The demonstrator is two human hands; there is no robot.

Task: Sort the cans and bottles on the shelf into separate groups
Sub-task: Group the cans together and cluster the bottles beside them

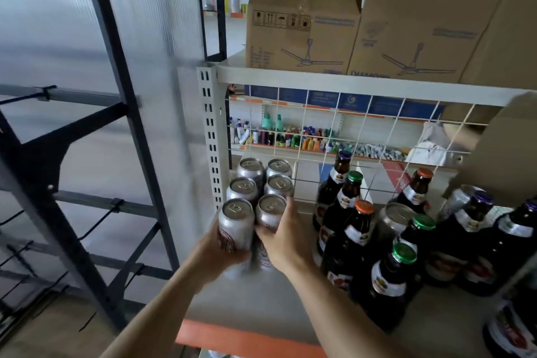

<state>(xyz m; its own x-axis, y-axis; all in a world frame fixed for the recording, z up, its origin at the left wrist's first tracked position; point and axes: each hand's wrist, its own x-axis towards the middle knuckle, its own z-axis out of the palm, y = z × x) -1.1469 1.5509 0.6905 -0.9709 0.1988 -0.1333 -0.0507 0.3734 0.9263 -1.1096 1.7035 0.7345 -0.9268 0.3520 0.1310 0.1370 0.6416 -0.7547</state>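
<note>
Left hand (221, 253) — fingers curled round the front-left can (236, 227), forearm angled up from below. Right hand (286, 238) grips the front-right can (270, 211) — touching its neighbour. Four more cans (263, 180) stand behind at the shelf (261, 302) left end; brown bottles (360, 231) stand to the right.

Shop, metal shelving (211, 136), stacked cartons (302, 9), stocked aisle (290, 138)
</note>
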